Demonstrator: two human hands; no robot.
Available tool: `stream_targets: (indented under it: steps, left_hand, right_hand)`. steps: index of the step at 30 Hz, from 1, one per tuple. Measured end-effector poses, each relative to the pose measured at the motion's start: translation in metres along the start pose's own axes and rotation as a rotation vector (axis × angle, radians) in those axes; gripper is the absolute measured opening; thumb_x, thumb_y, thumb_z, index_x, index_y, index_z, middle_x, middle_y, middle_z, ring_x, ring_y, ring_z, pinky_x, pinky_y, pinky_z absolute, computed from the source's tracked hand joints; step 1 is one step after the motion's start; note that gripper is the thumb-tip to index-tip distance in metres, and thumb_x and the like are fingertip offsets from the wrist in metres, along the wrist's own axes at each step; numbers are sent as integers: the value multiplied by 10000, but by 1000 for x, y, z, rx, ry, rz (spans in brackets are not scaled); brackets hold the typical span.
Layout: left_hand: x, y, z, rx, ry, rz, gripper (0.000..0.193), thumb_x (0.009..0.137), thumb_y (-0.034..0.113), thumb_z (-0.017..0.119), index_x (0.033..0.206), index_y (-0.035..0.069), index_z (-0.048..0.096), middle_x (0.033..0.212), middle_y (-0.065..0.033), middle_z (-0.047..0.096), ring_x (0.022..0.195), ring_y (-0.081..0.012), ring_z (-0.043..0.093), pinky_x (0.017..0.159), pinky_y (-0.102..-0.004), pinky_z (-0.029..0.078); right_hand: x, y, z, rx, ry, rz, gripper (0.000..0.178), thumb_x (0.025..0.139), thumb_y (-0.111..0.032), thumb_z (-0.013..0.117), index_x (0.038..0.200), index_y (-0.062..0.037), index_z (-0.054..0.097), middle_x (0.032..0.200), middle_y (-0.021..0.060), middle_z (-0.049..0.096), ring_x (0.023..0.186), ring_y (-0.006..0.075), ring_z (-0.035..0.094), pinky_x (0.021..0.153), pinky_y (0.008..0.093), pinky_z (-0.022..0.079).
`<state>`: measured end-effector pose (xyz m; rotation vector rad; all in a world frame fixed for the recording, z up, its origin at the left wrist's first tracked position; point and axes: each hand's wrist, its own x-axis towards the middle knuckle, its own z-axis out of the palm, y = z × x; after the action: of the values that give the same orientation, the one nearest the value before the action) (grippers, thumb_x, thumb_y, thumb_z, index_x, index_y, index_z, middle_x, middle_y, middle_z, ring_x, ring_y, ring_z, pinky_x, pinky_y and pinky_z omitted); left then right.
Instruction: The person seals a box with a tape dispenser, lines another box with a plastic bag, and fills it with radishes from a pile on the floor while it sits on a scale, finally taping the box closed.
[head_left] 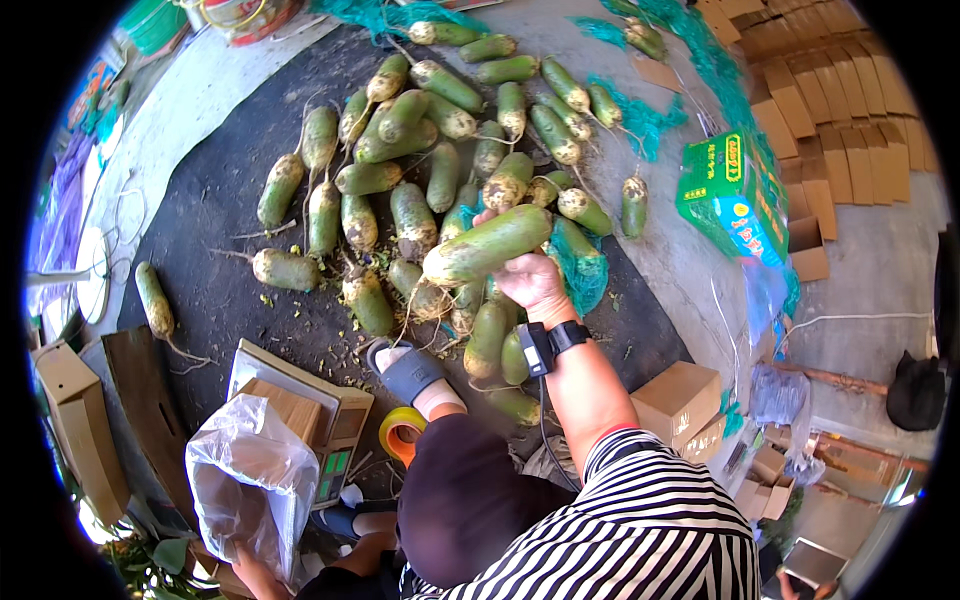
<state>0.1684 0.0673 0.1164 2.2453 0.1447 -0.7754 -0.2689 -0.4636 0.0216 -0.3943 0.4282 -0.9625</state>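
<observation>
A large green radish [487,245] is lifted above the pile, with my right hand [535,283] closed around it from below and behind. A thin root trails from its pale left end. Under and beyond it lie many more green radishes [413,222], soil-smeared, with roots on. At the lower left, my left hand [255,575] grips the near edge of a clear plastic bag [285,455]; part of that hand is cut off by the picture's rim. The bag lines a cardboard box [283,408] on a scale [345,405].
A dark ground sheet [225,215] lies under the radishes. Orange tape [402,435] rests beside my sandalled foot [412,372]. Right of the pile stand a green printed package [725,190] and a cardboard box [678,400]. Teal netting [645,115] lies about; cardboard stacks [840,150] stand far right.
</observation>
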Motion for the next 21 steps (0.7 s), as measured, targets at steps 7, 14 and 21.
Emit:
stream_targets:
  steps: [7,14,21]
  left_hand:
    - [6,-5,4,-26,28,14,443,973,287,486,1245,-56,554,1148,-141,618,997,-240,602,878,-362,469]
    - [31,-27,-18,85,30,-6,452,969,285,494,1239,-73,557,1130,-150,624,966,-243,613,844,-362,486]
    - [17,-14,0,-35,57,53,461,978,288,510,1266,-72,532,1147,-147,620,974,-253,614,861,-363,487]
  right_hand:
    - [-18,-15,23,-519,219,-105,714,646,140,642,1310,-81,501,1246,39,585,1142,182,565,1024,346,439]
    - [-31,-12,33,-570,406,-278,533,690,48,751,1173,-33,540,1087,56,624,1019,174,608,926,328,500]
    - [-43,-21,2,-84,612,-287,407,822,-145,764,1169,-73,563,1085,43,620,1032,202,588,943,374,477]
